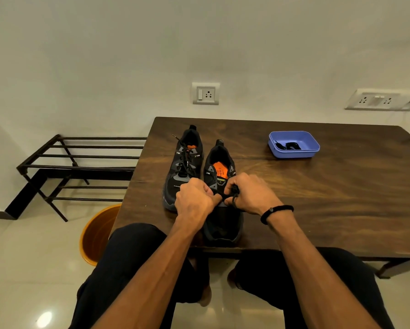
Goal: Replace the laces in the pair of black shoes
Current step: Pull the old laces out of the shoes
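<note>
Two black shoes with orange insoles stand on the wooden table (329,186), toes toward me. The left shoe (184,162) is laced with a black lace. The right shoe (223,224) sits at the near edge under both hands. My left hand (194,199) is curled and pinches the shoe's upper near the eyelets. My right hand (249,195) grips a bunched black lace (234,189), with a loop hanging around its fingers. A blue tray (313,151) at the back right holds another black lace (290,146).
A black metal rack (80,167) stands left of the table against the wall. An orange bin (97,233) sits on the floor by the table's near left corner. Wall sockets (206,93) are behind the table. My knees are below the near edge.
</note>
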Demonstrator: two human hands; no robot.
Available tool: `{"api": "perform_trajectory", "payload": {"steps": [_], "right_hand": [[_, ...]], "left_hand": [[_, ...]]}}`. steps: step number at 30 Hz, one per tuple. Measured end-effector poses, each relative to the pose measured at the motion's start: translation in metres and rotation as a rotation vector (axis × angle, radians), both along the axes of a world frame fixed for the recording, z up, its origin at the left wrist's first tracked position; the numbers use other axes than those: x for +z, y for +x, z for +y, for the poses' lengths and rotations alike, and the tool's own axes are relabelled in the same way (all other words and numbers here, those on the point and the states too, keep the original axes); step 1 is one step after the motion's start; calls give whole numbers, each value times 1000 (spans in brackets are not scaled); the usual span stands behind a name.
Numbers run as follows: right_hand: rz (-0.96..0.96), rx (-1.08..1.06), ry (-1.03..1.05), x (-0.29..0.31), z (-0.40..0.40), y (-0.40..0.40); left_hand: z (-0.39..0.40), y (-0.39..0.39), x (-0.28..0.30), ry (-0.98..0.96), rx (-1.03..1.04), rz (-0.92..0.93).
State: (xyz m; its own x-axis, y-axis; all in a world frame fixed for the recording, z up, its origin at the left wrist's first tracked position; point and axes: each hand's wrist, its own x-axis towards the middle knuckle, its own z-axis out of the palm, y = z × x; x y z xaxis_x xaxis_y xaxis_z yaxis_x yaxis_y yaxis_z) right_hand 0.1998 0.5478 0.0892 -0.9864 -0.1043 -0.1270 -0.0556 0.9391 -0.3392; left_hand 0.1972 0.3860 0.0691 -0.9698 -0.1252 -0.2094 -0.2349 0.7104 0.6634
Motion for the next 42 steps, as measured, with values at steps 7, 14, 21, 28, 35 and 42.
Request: {"api": "perform_trajectory", "payload": {"steps": [7,14,21,28,35,42], "right_hand": [[-65,-7,-57,-13,-7,0],[18,-185,-165,-3,-3,-2],[-112,-203,-73,6,-6,5],[-115,-305,-113,20,6,11],[48,-269,-343,30,31,6],[-25,-68,-521,32,17,4]], "left_hand": [[0,2,2,-1,-14,15],[1,5,4,28,-6,9],[4,2,3,-2,13,2],[7,1,4,-49,-21,-16],[3,4,5,-105,-72,5],[-10,6,27,160,-277,202]]}}
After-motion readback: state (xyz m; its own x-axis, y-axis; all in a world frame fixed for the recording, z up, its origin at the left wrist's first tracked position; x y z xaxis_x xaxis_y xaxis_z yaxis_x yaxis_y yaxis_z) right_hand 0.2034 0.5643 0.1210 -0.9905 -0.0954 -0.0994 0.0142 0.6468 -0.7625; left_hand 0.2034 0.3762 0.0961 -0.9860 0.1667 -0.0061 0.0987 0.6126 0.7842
